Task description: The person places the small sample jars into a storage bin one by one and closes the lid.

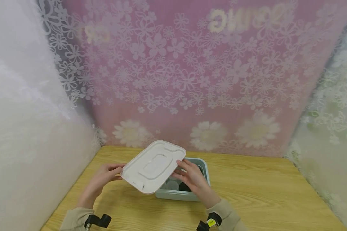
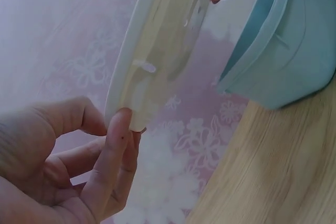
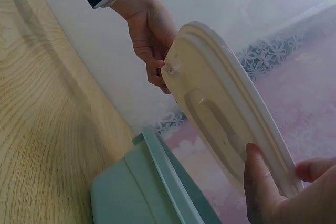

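Observation:
A white plastic lid [image 1: 154, 166], rectangular with rounded corners and a raised oval ridge, is held tilted above the table. My left hand [image 1: 104, 178] pinches its left edge between thumb and fingers, as the left wrist view [image 2: 79, 156] shows closely. At the opposite edge my right hand [image 1: 193, 179] grips it, thumb on one face and fingers beneath. Below and to the right stands a light blue-green plastic bin [image 1: 176, 195], partly covered by the lid and right hand in the head view. Inside it show a dark round item [image 1: 184, 187] and a greyish clear one [image 1: 172, 185].
The bin stands on a wood-grain table [image 1: 257, 189]. A pink floral curtain [image 1: 191, 80] hangs behind the table's far edge. Pale sheets rise at the left [image 1: 40, 128] and right [image 1: 329, 144] sides. Each wrist wears a black strapped camera.

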Tool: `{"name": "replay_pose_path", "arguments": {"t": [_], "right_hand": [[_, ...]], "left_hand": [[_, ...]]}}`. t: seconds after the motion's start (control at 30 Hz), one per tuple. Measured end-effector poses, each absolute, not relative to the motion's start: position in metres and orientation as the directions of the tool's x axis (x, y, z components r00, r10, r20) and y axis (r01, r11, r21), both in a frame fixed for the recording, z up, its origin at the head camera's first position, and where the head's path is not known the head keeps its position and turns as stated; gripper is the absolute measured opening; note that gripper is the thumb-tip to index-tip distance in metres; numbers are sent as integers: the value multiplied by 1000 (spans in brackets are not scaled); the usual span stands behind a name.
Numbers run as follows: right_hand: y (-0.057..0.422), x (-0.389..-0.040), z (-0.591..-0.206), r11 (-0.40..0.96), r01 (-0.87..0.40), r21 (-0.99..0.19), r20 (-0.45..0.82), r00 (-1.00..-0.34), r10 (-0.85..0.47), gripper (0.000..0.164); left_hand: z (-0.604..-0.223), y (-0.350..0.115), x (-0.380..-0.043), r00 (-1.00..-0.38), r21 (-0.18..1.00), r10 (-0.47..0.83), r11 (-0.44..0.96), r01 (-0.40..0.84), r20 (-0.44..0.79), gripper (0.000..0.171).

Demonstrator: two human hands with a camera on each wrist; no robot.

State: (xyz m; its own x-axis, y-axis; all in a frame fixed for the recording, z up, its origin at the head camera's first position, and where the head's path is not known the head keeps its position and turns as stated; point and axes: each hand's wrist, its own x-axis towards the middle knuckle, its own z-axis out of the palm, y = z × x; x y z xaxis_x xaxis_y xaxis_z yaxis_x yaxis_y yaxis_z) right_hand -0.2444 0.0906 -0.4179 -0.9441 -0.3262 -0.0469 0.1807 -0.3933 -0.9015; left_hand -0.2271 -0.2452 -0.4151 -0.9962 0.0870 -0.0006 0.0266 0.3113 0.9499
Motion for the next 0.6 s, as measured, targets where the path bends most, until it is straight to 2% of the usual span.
{"name": "replay_pose_path", "arguments": {"t": [0.2,0.37,0.6], "right_hand": [[100,-249,-417,-429,137,-893,-33,-970,-240,51],[105,-251,-416,-463,98,-881,-24,-986,-162,45],[109,-249,-417,-523,90,-847,-49,-995,-91,45]], "left_hand": [[-416,-226,-233,-998,980,48,193,41,32,48],[-420,-207,-233,-999,994,45,106,11,6,51],[-425,-175,-237,-997,999,71,-36,4,7,43]]}}
